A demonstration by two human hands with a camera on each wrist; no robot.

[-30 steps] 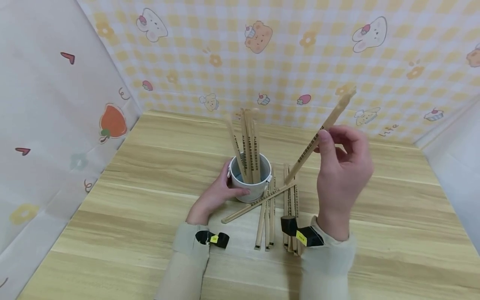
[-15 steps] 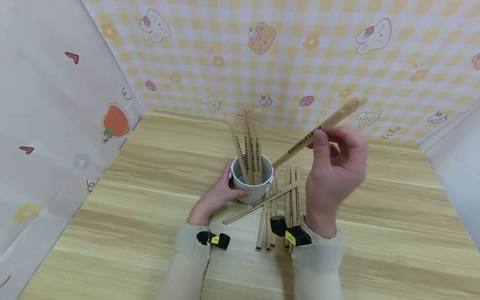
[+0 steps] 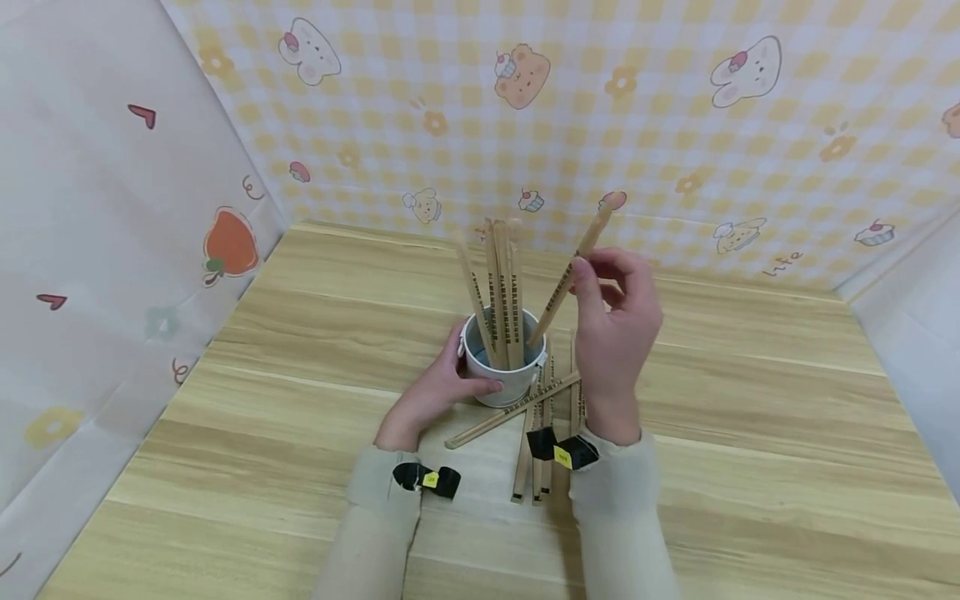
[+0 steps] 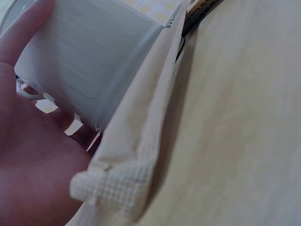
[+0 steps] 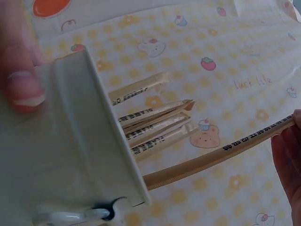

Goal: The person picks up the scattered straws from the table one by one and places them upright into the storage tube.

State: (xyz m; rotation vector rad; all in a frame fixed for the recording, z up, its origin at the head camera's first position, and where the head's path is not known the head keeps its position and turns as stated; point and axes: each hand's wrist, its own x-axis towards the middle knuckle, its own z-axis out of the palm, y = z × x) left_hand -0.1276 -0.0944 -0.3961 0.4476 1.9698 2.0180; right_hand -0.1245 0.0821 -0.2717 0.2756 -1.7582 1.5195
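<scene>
Far to the left of the left hand is a white sheet with little red hearts on it. The left hand is wrapped around a small white bucket, with its thumb in front. Some paper-wrapped sticks stand in the bucket, leaning a bit, up past that thumb. One loose stick lies slanted on the wooden table, with one end close to the left palm. It goes across some more sticks lying between the two hands. Next is the held stick. It tips down and left from the right hand, and its low end is just inside the bucket's rim, on the side near that hand. The right hand pinches this stick between thumb and fingers. A black band sits on the right wrist.
</scene>
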